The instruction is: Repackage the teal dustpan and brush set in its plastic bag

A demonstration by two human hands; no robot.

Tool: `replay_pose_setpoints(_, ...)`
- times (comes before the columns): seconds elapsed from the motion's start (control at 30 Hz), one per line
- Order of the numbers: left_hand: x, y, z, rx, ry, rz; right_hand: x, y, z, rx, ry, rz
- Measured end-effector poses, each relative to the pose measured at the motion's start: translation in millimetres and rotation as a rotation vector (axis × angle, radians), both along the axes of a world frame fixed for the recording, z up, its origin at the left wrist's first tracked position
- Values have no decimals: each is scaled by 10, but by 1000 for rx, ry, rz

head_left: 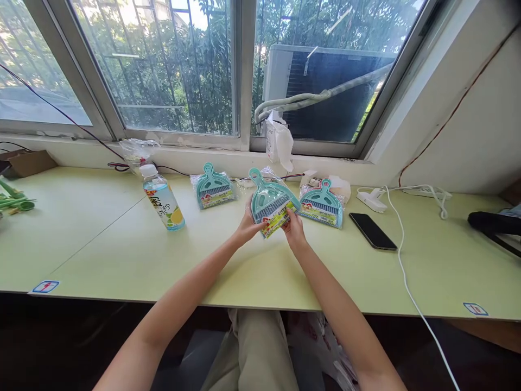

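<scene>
Between both hands, above the table, I hold a teal dustpan and brush set (271, 202) in a clear wrapper with a yellow-green label. It is tilted, its looped handle pointing up and to the left. My left hand (250, 224) grips its lower left side, thumb on the front. On the lower right, my right hand (293, 224) is closed on the label edge. A second wrapped dustpan set (214, 187) lies behind and to the left. Just right of my right hand is a third wrapped dustpan set (323, 205), partly covered at its left by the held one.
A drink bottle (163, 202) stands at left on the pale yellow table (122, 255). A black phone (372, 231), a power strip (371, 200) and a white cable (401, 255) lie at right. A tissue pack (279, 140) sits on the window sill.
</scene>
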State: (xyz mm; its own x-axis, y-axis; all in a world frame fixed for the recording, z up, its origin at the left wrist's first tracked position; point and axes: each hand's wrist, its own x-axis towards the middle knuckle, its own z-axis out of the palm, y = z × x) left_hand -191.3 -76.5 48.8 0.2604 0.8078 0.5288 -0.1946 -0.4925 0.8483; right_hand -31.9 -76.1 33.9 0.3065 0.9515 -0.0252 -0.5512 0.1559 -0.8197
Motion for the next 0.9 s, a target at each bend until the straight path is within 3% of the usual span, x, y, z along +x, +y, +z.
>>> replay_pose_setpoints(0.17, -11, -26, 26, 27, 17, -11, 38, 63, -22, -80, 21, 5)
replay_pose_setpoints(0.37, 2, -57, 16, 4, 30, -21, 56, 99, -74, -63, -17, 14)
replay_pose_setpoints(0.6, 50, -102, -29, 99, 145, 60, 104, 124, -68, -178, 27, -47)
replay_pose_setpoints(0.73, 45, -126, -13, 108, 154, 89, 116, 83, 2, -83, -20, -12)
replay_pose_setpoints(0.9, 5, -78, 30, 27, 10, 77, 23, -36, 86, 113, -67, 133)
